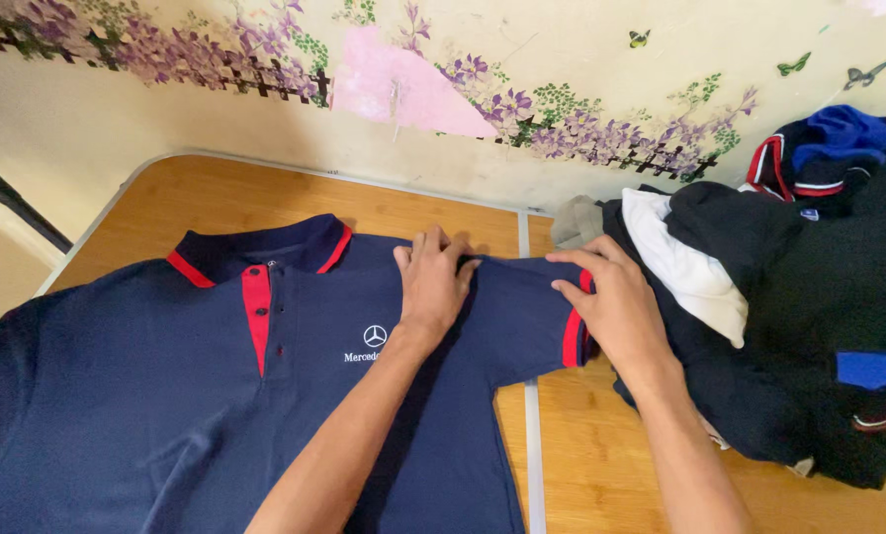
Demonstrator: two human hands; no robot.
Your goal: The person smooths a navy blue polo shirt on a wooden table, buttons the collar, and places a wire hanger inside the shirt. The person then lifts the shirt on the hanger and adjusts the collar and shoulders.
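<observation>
1. Two bare forearms reach up from the bottom edge of the view onto a navy polo shirt (166, 396), which lies face up and spread flat on a wooden folding table (216, 198).
2. At the shirt's shoulder, the left hand (433, 282) rests palm down, fingers together and flat, pressing the cloth and gripping nothing.
3. At the shirt's sleeve (532, 316), the right hand (616, 307) lies over the red-trimmed cuff, fingers slightly spread; whether they pinch the cuff or only press it, I cannot tell.
4. Judged from how it lies, the shirt is smoothed out with collar (255, 252) and placket neat, but no fold shows yet: the sleeve near the hands reaches outward and the body is full width. The other sleeve runs off the left edge of the view.
5. Just beside that sleeve, to the right of the shirt, a heap of dark clothes (789, 297) with white, blue and red pieces touches or overlaps the cuff area and crowds that side.
6. Beyond the shirt's collar stands a cream wall (117, 129) painted with purple flowers and butterflies.
</observation>
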